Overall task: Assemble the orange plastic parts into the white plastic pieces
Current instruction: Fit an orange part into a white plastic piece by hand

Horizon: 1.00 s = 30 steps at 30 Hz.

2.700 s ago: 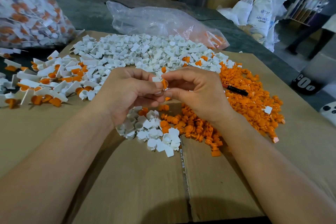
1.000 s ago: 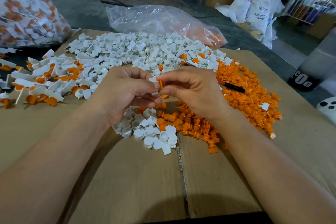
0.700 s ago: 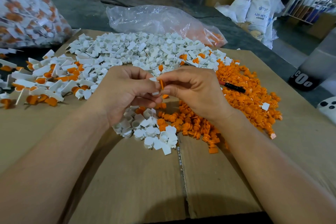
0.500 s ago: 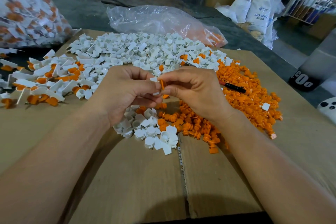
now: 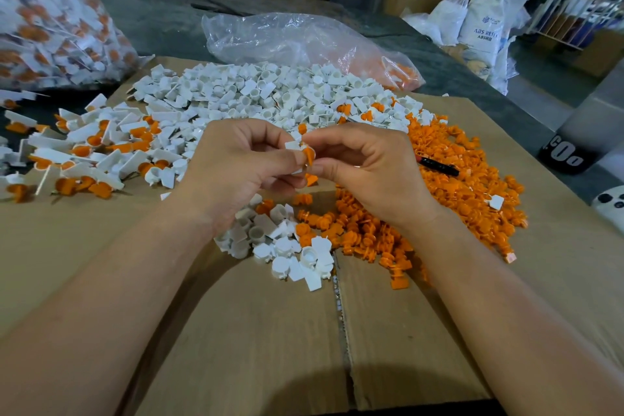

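Our left hand pinches a white piece and our right hand pinches an orange part against it, above the tabletop, probably so we can press them together with control and see the fit.

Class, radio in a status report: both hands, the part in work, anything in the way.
Left hand pinches white piece. Right hand pinches orange part against it. Nothing blocking; black pen lies aside.
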Motion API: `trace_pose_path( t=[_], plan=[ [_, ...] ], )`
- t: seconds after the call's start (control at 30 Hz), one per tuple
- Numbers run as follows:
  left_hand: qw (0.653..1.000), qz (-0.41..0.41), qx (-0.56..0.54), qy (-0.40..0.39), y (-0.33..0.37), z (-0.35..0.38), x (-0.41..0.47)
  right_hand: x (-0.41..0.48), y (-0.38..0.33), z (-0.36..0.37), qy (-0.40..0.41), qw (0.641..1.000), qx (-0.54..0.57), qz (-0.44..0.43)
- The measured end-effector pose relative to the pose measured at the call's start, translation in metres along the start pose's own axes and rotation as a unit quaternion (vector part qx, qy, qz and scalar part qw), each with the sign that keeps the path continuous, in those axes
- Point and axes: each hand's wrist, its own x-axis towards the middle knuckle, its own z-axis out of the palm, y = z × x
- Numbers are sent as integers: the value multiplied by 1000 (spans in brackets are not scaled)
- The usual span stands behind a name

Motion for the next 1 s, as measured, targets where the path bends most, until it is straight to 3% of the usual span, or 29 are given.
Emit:
trace_pose_path(
  t=[0.23,0.73,0.87,0.93,1.0],
  plan=[
    [999,27,27,17,0,2,0,0,-3,-1,0,1000,6,29],
    [1000,-13,-18,-9,-1,-1,2,0,-7,-1,-19,999,-32,20],
    [999,-24,-39,-3,-2,-3,4,6,-8,-25,71,988,-72,114],
    [998,-27,-51,-4,-2,-3,3,8,-5,-45,119,969,-143,164],
    [998,-29,-55,-6,-1,-3,3,8,-1,-63,115,943,-216,224]
  ],
)
